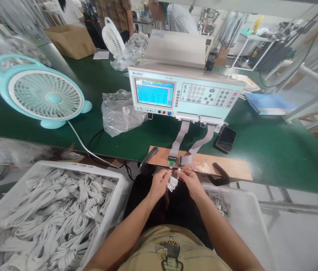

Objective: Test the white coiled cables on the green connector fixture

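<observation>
My left hand [159, 182] and my right hand [190, 181] are both closed on the ends of a small coiled white cable [172, 183], which hangs between them over my lap. The hands sit right below a brown fixture board [226, 168] at the bench edge, close to its green connector block [172, 162]. Two grey ribbon cables [201, 143] run from the board up to a pale blue cable tester [184, 92] with a lit screen.
A white bin [113, 177] full of coiled white cables is at my left, another white bin [246, 203] at my right. On the green bench stand a teal fan [44, 94], a crumpled plastic bag [119, 113] and a black phone [225, 139]. Other people stand behind.
</observation>
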`<state>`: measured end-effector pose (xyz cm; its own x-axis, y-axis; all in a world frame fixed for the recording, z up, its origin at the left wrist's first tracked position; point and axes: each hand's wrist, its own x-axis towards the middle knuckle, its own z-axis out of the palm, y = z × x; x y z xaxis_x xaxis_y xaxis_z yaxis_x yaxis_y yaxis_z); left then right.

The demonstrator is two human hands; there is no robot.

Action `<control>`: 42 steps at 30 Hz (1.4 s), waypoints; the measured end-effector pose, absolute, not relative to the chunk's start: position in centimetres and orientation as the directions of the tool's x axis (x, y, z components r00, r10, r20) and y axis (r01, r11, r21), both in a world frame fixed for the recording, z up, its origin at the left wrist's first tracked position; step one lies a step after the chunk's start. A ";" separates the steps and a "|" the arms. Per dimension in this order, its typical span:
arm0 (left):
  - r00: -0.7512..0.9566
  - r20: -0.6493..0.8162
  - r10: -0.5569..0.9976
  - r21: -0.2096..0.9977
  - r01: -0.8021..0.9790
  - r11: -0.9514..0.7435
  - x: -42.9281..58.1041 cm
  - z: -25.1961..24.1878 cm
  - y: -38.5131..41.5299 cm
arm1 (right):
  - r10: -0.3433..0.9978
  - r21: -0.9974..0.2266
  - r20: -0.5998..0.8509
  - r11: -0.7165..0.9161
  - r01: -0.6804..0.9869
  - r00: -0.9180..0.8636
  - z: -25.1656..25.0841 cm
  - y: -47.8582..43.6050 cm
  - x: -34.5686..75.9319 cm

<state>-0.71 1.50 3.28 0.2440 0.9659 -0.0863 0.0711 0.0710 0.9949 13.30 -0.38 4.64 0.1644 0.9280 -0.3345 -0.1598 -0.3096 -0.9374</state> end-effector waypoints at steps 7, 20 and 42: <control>0.245 -0.106 0.964 0.994 0.052 0.096 -0.3 3.0 1.7 | 0.934 -0.936 -0.331 -0.307 -0.172 0.137 4.4 -0.4 13.4; 0.066 -0.250 0.966 0.928 -0.270 0.259 1.4 2.5 0.9 | 0.942 -0.930 -0.320 -0.292 -0.224 0.100 4.1 -0.3 13.6; -0.215 -0.324 0.921 0.846 -0.502 0.180 5.0 3.7 0.1 | 0.946 -0.917 -0.324 -0.317 -0.240 -0.011 2.7 -0.2 14.7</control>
<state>5.03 0.09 3.70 -0.2155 0.9211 -0.3242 -0.5020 0.1804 0.8459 14.74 -0.18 2.74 -0.0113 0.9459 -0.3244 -0.2403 -0.3174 -0.9173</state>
